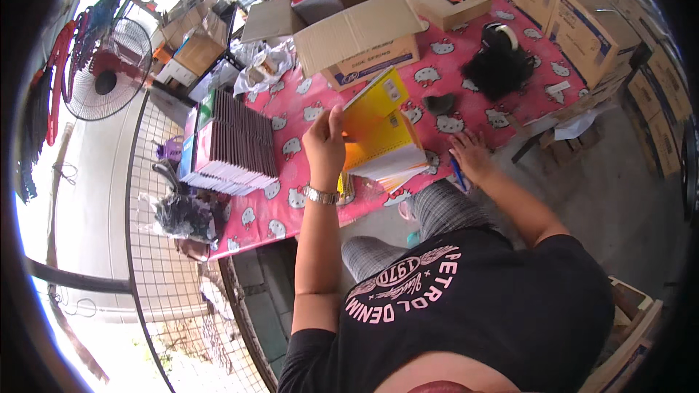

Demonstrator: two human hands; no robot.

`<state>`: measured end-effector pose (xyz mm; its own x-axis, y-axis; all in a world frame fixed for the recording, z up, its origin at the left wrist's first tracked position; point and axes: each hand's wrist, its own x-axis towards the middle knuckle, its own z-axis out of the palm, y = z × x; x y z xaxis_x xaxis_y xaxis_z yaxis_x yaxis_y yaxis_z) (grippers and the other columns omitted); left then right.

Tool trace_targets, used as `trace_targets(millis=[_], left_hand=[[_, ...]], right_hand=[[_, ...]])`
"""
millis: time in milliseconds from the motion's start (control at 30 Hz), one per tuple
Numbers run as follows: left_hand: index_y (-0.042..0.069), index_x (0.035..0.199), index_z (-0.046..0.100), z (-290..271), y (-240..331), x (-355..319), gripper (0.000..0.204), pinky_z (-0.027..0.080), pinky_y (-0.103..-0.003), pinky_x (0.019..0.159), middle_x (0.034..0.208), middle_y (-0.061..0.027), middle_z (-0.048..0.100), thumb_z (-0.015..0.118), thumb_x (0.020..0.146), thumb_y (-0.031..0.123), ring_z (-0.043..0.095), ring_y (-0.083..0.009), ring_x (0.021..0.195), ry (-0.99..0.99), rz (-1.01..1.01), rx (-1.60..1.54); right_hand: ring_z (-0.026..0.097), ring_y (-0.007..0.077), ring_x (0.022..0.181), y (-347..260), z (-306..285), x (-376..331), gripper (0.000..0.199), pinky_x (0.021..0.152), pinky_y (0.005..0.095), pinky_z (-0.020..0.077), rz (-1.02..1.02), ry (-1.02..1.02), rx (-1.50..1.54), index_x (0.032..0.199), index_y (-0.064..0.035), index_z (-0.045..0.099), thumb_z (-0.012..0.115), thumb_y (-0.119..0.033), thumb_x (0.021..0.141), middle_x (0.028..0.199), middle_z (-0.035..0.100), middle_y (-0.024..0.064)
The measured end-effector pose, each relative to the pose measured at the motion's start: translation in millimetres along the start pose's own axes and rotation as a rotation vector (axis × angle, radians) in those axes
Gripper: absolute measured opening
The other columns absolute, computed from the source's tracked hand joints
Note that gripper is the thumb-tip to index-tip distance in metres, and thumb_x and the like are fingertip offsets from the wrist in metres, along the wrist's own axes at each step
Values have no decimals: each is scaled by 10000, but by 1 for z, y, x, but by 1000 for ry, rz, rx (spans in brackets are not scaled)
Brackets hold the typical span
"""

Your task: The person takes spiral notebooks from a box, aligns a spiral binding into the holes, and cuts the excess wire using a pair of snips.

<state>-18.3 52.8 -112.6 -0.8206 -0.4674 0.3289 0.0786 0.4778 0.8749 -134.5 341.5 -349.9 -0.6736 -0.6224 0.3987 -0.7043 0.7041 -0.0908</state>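
Stacked booklets (237, 147), carton (364, 33) on pink table (445, 65)

Two hands (325, 144) (473, 158), two booklet stacks (387, 137) (237, 147), one wristwatch (320, 195), one fan (107, 82), one tablecloth (298, 165).

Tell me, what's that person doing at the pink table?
A person sits at a pink-covered table. Their left hand holds yellow-covered booklets by the left side. Their right hand rests open near the table's edge, close to a blue pen. A stack of books stands to the left, and an open cardboard box sits farther back.
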Motion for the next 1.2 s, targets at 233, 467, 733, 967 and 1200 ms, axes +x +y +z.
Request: trace_targets(millis=[233, 467, 733, 967, 1200], left_hand=[[-10, 1061, 587, 11, -3, -5, 192, 583, -277, 550, 860, -84, 651, 615, 967, 156, 638, -96, 698, 52, 113, -90], [-46, 996, 655, 19, -3, -12, 186, 554, -244, 573, 777, -54, 657, 635, 952, 134, 660, -102, 677, 79, 86, -150], [-47, 994, 664, 16, -8, -23, 149, 549, -246, 646, 809, -57, 665, 626, 851, -64, 667, -105, 714, 152, 190, -84], [-63, 949, 657, 11, 10, -30, 146, 550, -239, 634, 817, -59, 649, 604, 826, -118, 672, -125, 730, 224, 247, -45], [-40, 981, 661, 0, 4, -34, 163, 558, -257, 600, 843, -72, 647, 630, 831, -96, 672, -133, 719, 301, 383, 74]], right_hand=[[455, 329, 1260, -29, -16, 23, 616, 1042, 562, 351, 265, -145, -46, 1313, -83, 545, 675, -438, 826, 1288, 526, 154], [588, 349, 1052, -20, -67, 41, 585, 952, 428, 453, 301, 203, 615, 1275, -13, 586, 764, -222, 758, 1105, 628, 183], [532, 298, 1110, -128, -205, 101, 610, 956, 452, 421, -356, 323, 585, 1299, -98, 587, 768, -251, 736, 1236, 553, 85], [541, 300, 1069, -132, -202, 107, 549, 928, 449, 442, -381, 318, 641, 1261, -65, 608, 747, -214, 751, 1205, 572, 85], [635, 263, 931, -123, -224, 123, 418, 827, 413, 509, -89, -464, 1505, 1208, -1, 627, 695, -190, 841, 1067, 652, 137]])
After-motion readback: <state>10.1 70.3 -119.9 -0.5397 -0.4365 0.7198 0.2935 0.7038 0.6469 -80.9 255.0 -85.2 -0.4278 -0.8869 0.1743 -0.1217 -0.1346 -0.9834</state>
